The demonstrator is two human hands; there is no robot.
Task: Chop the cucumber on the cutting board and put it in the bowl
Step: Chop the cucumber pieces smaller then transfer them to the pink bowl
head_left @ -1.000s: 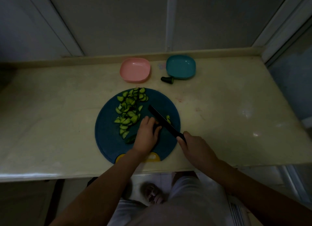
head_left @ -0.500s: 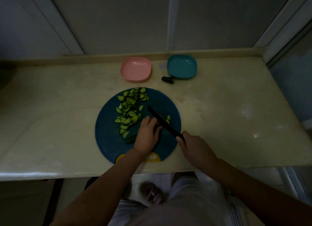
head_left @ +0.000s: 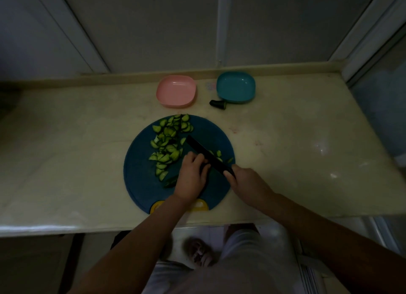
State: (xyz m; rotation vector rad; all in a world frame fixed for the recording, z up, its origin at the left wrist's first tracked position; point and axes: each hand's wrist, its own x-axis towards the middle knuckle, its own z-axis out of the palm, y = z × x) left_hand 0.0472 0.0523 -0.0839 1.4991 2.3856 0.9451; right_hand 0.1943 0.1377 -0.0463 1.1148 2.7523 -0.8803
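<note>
A pale, glossy stone worktop [head_left: 66, 162] carries a round dark-blue cutting board [head_left: 140, 184] strewn with half-moon cucumber slices [head_left: 167, 146]. Behind it sits a squarish pink bowl [head_left: 175, 90]. The left hand [head_left: 191, 177] curls over the uncut cucumber [head_left: 170, 182]. A flat black knife [head_left: 204, 154] lies beside its fingers, its handle gripped by the right hand [head_left: 248, 184]. A teal bowl [head_left: 236, 87] stands behind.
</note>
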